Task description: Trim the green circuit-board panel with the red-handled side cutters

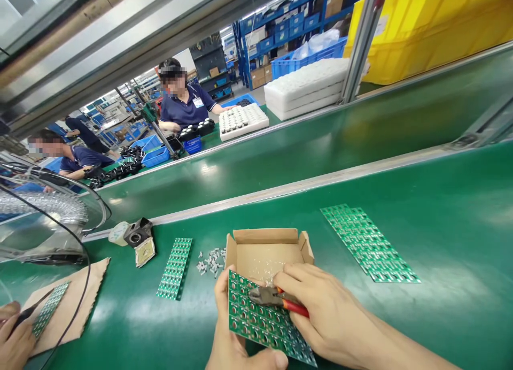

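My left hand (230,338) grips a green circuit board panel (256,322) from below, thumb up along its left edge. My right hand (316,311) is closed round red-handled cutting pliers (276,298), whose jaws rest on the panel's upper part. Both hands hover just in front of a small open cardboard box (266,252) with small bits inside.
A narrow green panel (175,267) and a heap of small white parts (211,260) lie left of the box. A larger green panel (368,244) lies to the right. Another person's hand (14,340) works on brown paper at far left. Two co-workers sit across the conveyor.
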Motion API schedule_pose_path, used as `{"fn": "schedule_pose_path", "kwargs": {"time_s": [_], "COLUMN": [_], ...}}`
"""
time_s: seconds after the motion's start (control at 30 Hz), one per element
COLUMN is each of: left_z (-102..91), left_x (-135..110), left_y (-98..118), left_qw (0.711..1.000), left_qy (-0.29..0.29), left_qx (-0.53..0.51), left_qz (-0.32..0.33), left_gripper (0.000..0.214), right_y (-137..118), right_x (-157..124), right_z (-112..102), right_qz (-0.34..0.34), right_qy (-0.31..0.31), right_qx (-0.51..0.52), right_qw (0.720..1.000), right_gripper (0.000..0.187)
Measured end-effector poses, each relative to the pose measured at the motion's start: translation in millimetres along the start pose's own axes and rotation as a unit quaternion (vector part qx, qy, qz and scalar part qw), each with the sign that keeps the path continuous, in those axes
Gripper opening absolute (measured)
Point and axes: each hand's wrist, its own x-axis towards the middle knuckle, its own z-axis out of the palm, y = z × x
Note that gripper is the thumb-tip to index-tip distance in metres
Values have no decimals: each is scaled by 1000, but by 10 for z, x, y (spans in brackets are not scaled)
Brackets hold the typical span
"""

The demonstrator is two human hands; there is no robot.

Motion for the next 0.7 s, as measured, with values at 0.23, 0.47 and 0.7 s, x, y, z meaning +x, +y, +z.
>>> {"fn": "schedule_pose_path", "kwargs": {"time_s": [0.23, 0.47, 0.7], "left_z": [-9, -28, -62], "left_x": [2, -17, -29], "left_y": [-26, -44, -80], "left_qw": [1000, 1000, 1000], "left_qy": [-16, -14, -4], "left_qx": [2, 8, 5], "left_qz": [2, 3, 2], "left_gripper": [112, 112, 115], "right_y": [-21, -22, -23], "right_x": [-7, -9, -24], "right_z": [10, 15, 42], "right_qz": [-8, -5, -29], "right_qy": [3, 1, 30], "right_qx": [15, 27, 16], "right_qw": [1000, 1000, 999], "right_gripper": [14, 14, 14]}}
